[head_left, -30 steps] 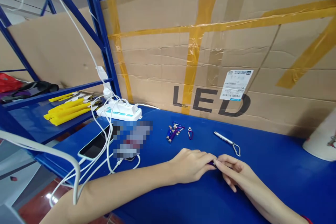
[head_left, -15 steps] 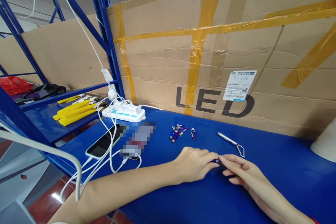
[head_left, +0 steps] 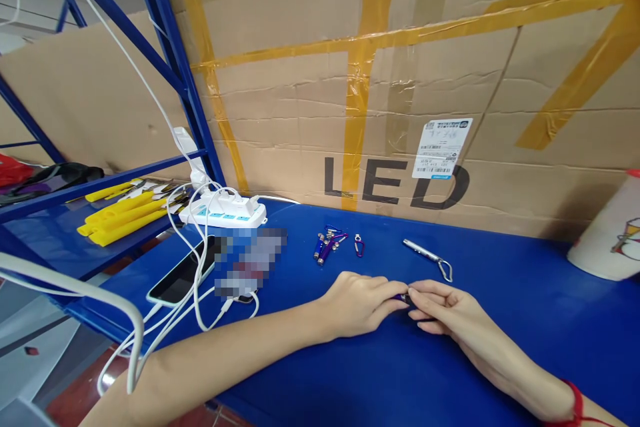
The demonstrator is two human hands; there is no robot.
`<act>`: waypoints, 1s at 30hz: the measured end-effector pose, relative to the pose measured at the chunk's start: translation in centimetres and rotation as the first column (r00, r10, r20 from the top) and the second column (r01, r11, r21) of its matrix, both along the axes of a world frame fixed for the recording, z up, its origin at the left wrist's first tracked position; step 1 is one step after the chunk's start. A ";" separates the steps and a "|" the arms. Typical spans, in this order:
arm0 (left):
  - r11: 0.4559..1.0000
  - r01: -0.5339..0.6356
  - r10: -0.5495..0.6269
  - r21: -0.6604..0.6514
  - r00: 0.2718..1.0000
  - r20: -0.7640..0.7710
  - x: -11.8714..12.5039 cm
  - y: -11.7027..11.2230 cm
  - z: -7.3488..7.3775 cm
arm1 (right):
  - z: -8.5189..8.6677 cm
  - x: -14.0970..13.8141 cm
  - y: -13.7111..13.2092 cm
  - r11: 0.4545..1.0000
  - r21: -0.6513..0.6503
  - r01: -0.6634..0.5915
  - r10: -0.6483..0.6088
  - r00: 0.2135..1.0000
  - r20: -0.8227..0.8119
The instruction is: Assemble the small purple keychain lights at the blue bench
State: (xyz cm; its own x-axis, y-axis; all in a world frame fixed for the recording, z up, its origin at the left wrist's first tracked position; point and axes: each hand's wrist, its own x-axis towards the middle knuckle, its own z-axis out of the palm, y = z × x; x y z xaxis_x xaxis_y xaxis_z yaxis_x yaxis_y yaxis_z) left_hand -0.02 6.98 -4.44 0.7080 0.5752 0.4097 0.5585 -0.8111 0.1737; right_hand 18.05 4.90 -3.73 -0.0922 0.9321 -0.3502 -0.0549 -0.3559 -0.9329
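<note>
A bright blue tabletop [head_left: 500, 333] runs along a wall of brown cardboard boxes banded with yellow tape [head_left: 300, 113], 1 of them printed "LED" in black. Blue steel racking [head_left: 165, 33] stands to the left, with yellow plastic strips [head_left: 120, 217] lying on its shelf.

At the back left of the tabletop sit a white power strip [head_left: 223, 213] and a black smartphone [head_left: 183, 273], with white cables looped over both. Well behind the hands lie a cluster of small purple keychain torches [head_left: 327, 245], a purple carabiner clip [head_left: 358, 245] and a slim silver pen-shaped torch [head_left: 427, 258]. Nothing lies between these and the hands.

The left hand [head_left: 357, 303] and right hand [head_left: 445, 310] rest on the tabletop, fingertips meeting. Both are closed in a pinch on a small dark purple cylinder [head_left: 401, 296], low over the surface.

The fingers cover most of that cylinder. A white paper cup [head_left: 607, 240] is cut off at the right edge, and a patch beside the smartphone is blurred.
</note>
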 end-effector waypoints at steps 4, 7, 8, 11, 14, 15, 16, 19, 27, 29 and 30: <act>1.000 0.002 -0.002 -0.005 1.000 -0.004 0.0 0.0 0.1 | 0.1 0.1 0.2 1.000 -0.029 0.001 -0.001 1.000 -0.011; 1.000 0.009 -0.009 -0.007 1.000 -0.012 0.0 0.0 0.1 | 0.2 0.0 0.2 0.999 -0.034 -0.004 0.004 1.000 -0.014; 1.000 0.010 -0.010 -0.009 1.000 -0.013 0.0 0.0 0.1 | 0.2 0.0 0.2 0.999 -0.035 -0.005 0.004 1.000 -0.012; 1.000 0.013 -0.013 -0.011 1.000 -0.010 0.0 0.1 0.0 | 0.3 0.0 0.2 1.000 -0.030 -0.006 0.006 1.000 -0.003; 1.000 0.019 -0.019 -0.002 1.000 -0.003 -0.1 0.2 -0.2 | 0.4 0.0 0.3 1.000 -0.011 -0.027 0.027 1.000 0.007; 1.000 0.021 -0.021 0.001 1.000 -0.001 -0.1 0.2 -0.2 | 0.4 0.0 0.3 0.999 -0.002 -0.036 0.036 0.999 0.011; 1.000 0.020 -0.020 0.003 1.000 0.002 -0.1 0.2 -0.2 | 0.4 0.0 0.3 0.999 0.007 -0.045 0.045 0.999 0.017; 1.000 0.021 -0.021 0.000 1.000 0.007 0.0 0.1 -0.2 | 0.4 0.0 0.3 0.997 0.032 -0.074 0.073 0.997 0.027; 0.999 0.031 -0.032 0.021 0.999 0.017 0.0 0.1 0.0 | 0.2 0.2 0.5 0.991 0.072 -0.111 0.107 0.993 0.051; 0.999 0.030 -0.031 0.029 0.999 0.017 0.0 0.1 0.0 | 0.0 0.3 0.5 0.990 0.080 -0.120 0.116 0.992 0.053; 0.999 0.030 -0.030 0.031 0.999 0.017 0.0 0.1 0.0 | 0.0 0.3 0.5 0.989 0.083 -0.124 0.120 0.991 0.055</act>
State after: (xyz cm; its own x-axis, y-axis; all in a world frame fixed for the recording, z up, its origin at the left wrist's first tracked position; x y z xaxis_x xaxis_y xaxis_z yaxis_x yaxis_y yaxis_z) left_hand 0.00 7.05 -4.43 0.7174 0.5408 0.4391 0.5311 -0.8325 0.1575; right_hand 18.36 5.37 -3.76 -0.1913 0.9417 -0.2767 0.0314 -0.2759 -0.9607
